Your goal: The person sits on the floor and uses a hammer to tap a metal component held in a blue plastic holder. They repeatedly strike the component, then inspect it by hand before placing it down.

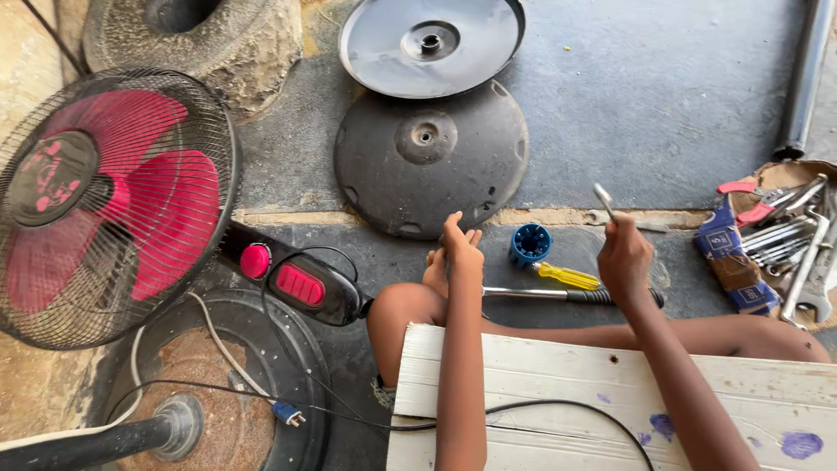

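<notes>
- the floor (663, 96) is dark grey concrete, dusty and scuffed, with a pale worn seam running across it just below the discs.
- at the left edge the concrete gives way to sandy, lighter ground; a rough round stone block (218, 44) sits at the top left.
- a white painted plank (540, 384), chipped and dotted with purple marks, lies across the person's legs; a black cable (540, 408) trails over it.
- the left hand (458, 249) is raised above the knee, fingers pressed together and curled; i cannot tell what it pinches, if anything.
- the right hand (623, 257) is closed around a thin metal tool (603, 199), whose tip sticks up above the fingers.
- between the hands, on the floor, lie a blue cap (529, 244), a yellow screwdriver (567, 276) and a chrome rod (532, 293) with a black grip.
- two round discs rest near the top: a shiny grey disc (432, 44) overlapping a dull black disc (432, 161).
- a fan (109, 205) with pink blades and a wire cage lies tilted at left; its black neck carries red buttons (296, 283).
- a rusty round base (235, 384) with a pole sits at bottom left, a white cord across it.
- spanners (785, 235) lie heaped on torn card at the right, beside a steel pipe (806, 78).
</notes>
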